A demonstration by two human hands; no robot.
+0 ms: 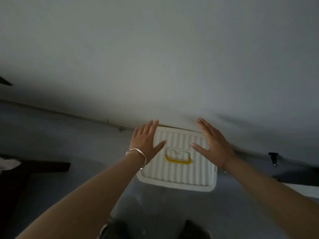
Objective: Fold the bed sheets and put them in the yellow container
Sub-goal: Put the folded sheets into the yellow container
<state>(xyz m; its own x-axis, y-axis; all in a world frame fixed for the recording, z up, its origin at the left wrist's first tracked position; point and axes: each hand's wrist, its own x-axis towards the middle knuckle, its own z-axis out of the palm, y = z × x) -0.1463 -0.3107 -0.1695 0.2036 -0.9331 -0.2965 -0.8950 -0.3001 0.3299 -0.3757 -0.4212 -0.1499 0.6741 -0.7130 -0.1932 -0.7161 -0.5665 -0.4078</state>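
A white ribbed lid [179, 171] with a yellow handle [177, 160] covers a container on the grey floor, tight against the edge of a bed. The pale bed sheet [164, 69] lies spread over the bed and fills the upper view. My left hand [146, 142], with a silver bracelet on the wrist, hovers over the lid's left edge with straight fingers. Over the lid's right edge, my right hand [212, 144] is spread flat too. Neither hand holds anything. The container's body is hidden under the lid.
Dark wooden furniture [34, 168] stands at the left on the floor. A dark object with a black clip [273, 158] lies at the right under the bed's edge. My feet [155, 230] are at the bottom of the view.
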